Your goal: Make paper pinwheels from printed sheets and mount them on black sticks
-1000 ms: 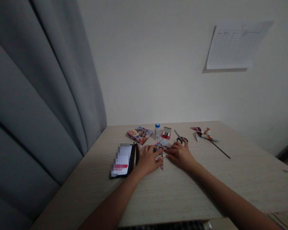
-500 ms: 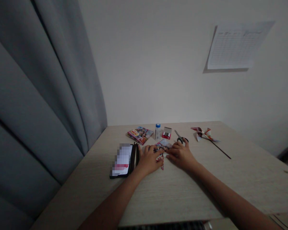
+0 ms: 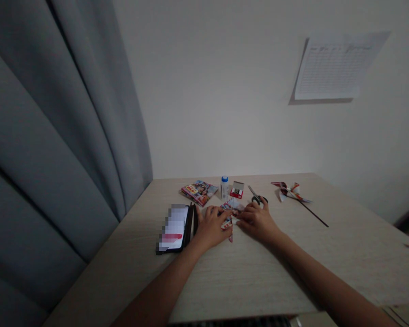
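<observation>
A piece of colourful printed paper [image 3: 227,222] lies on the desk under my fingers, partly hidden, so its full shape cannot be made out. My left hand [image 3: 211,227] rests flat on its left part with the fingers spread. From the right, my right hand [image 3: 259,221] has its fingers close together and pinched at the paper's edge. Just beyond my right hand lie dark-handled scissors [image 3: 255,196]. A phone [image 3: 173,229] in an opened dark case sits left of my left hand, its screen lit and blurred.
Along the back stand colourful printed papers or booklets [image 3: 199,191], a blue-capped bottle [image 3: 224,188] and a small red box [image 3: 237,190]. A paper pinwheel [image 3: 289,192] on a dark stick lies right. A grey curtain [image 3: 71,113] borders the desk [image 3: 245,281]; a sheet [image 3: 329,70] hangs on the wall.
My right fingertips have shifted slightly left over the paper. My left hand and the other things on the desk stay in place.
</observation>
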`<act>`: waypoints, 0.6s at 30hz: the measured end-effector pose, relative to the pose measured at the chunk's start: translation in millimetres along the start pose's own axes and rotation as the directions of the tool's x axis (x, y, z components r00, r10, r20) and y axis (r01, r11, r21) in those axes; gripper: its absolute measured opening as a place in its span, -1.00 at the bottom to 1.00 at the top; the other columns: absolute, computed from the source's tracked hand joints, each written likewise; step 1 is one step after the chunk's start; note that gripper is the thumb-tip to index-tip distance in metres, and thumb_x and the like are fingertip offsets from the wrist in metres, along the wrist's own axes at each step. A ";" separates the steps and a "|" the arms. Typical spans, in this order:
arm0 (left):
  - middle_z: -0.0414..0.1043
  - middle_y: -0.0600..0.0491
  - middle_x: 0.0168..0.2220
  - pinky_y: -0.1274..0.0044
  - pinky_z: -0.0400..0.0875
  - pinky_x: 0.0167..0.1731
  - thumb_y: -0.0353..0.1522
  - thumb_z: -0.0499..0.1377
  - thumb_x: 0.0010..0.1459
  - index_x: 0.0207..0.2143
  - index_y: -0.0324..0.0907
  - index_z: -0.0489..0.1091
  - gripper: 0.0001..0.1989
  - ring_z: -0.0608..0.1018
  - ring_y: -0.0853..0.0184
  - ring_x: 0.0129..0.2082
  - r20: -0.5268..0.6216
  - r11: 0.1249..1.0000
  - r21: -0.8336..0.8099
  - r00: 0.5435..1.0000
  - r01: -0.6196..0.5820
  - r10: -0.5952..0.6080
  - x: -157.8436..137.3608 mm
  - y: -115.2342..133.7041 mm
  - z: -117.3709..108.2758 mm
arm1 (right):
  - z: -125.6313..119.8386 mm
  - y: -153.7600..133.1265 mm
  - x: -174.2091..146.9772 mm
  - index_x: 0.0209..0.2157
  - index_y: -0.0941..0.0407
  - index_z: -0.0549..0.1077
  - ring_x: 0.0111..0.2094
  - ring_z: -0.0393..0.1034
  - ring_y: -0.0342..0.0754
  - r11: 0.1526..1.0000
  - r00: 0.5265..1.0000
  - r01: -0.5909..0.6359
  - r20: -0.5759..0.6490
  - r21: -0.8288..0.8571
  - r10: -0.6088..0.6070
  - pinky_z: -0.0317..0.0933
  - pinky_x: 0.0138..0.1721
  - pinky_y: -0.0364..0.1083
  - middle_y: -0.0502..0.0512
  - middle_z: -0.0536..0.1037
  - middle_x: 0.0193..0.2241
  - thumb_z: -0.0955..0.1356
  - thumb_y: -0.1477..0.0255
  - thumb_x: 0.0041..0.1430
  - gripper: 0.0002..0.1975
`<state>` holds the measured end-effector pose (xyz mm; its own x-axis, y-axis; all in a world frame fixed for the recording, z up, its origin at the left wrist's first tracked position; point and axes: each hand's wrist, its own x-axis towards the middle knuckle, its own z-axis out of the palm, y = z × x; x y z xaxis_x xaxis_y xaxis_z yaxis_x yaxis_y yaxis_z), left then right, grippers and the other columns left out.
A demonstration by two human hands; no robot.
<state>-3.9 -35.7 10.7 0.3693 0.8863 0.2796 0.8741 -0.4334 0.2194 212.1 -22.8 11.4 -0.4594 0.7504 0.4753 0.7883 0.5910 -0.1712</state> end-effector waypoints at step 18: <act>0.32 0.04 0.06 -0.19 -0.46 0.21 -0.15 0.21 0.15 0.07 0.21 0.40 -0.59 0.25 0.02 0.14 -0.025 1.000 0.011 1.000 -0.018 0.018 -0.1 -1.1 4.7 | 3.8 2.4 -0.7 -0.21 -0.10 0.60 -0.11 0.37 0.04 1.000 1.000 0.002 -0.012 0.004 -0.002 -0.38 0.24 0.31 0.02 0.63 -0.29 0.37 0.23 0.23 -0.83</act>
<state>-3.4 -34.6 6.1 0.3769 0.8740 0.3068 0.8707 -0.4472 0.2045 212.9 -20.8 7.4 -0.4562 0.7455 0.4859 0.7857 0.5938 -0.1734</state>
